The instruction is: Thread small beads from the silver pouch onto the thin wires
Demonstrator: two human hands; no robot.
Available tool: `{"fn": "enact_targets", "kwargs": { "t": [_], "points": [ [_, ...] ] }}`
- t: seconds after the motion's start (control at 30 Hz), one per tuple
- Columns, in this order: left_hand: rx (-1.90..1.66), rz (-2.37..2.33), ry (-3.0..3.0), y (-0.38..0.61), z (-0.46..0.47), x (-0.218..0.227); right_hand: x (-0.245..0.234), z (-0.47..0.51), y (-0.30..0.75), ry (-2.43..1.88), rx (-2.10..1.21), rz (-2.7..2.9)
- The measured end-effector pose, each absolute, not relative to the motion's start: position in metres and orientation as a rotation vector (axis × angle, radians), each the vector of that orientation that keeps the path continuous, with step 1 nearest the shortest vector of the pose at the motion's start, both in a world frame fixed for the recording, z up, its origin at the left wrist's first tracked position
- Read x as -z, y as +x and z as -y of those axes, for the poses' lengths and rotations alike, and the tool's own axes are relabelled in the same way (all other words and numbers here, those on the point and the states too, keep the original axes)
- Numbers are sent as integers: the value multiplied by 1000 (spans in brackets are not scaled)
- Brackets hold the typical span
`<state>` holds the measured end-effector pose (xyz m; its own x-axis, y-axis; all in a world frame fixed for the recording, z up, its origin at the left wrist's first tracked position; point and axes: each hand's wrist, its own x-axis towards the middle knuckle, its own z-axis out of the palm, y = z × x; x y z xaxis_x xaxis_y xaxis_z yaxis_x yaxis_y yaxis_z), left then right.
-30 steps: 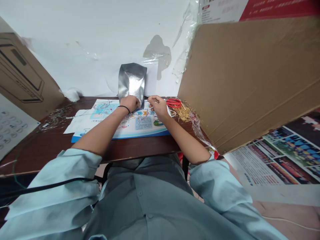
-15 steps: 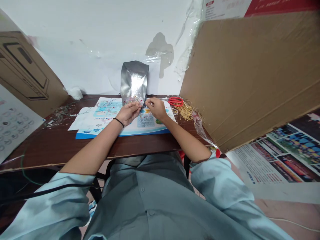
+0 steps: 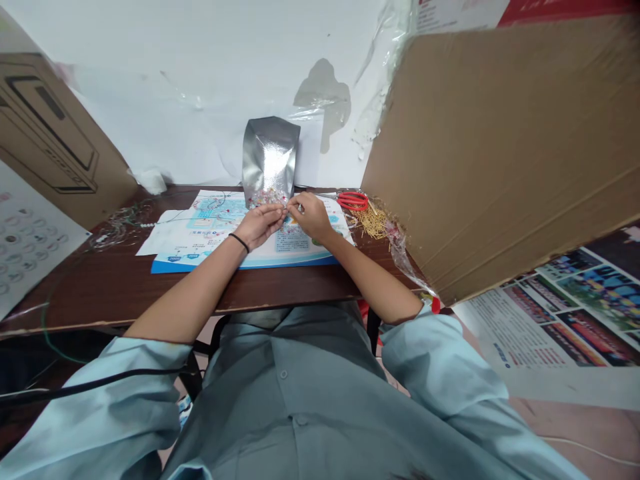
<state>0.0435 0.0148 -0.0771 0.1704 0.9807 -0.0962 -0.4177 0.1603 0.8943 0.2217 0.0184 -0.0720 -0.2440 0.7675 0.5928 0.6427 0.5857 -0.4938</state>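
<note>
My left hand [image 3: 261, 227] and my right hand [image 3: 311, 215] meet over printed sheets [image 3: 210, 247] on the table, fingertips almost touching. Each hand is closed in a pinch; what sits between the fingers is too small to make out. Just beyond them, small clear and coloured beads [image 3: 269, 197] lie heaped at the mouth of a silver foil bag [image 3: 271, 153] that stands against the wall. More tiny reddish pieces are scattered across the paper.
Red-handled scissors [image 3: 353, 200] lie right of my hands, beside a pile of gold-coloured sticks [image 3: 373, 222] and a crumpled clear plastic bag [image 3: 399, 247]. Tangled clear thread [image 3: 117, 229] is at the left. Cardboard boxes [image 3: 500, 147] flank the dark table [image 3: 290, 290] on both sides.
My right hand has moved slightly left, bringing its fingertips against or very near those of my left hand. The view has shifted a little.
</note>
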Motion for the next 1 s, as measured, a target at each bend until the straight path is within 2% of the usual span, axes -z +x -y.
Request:
{"fn": "enact_targets", "kwargs": {
  "t": [0.3, 1.0],
  "points": [
    [-1193, -855, 861, 43, -12, 75, 66, -10, 219, -1112, -230, 1950],
    [-1170, -896, 926, 47, -4, 68, 70, -18, 225, -1078, -47, 2096]
  ]
}}
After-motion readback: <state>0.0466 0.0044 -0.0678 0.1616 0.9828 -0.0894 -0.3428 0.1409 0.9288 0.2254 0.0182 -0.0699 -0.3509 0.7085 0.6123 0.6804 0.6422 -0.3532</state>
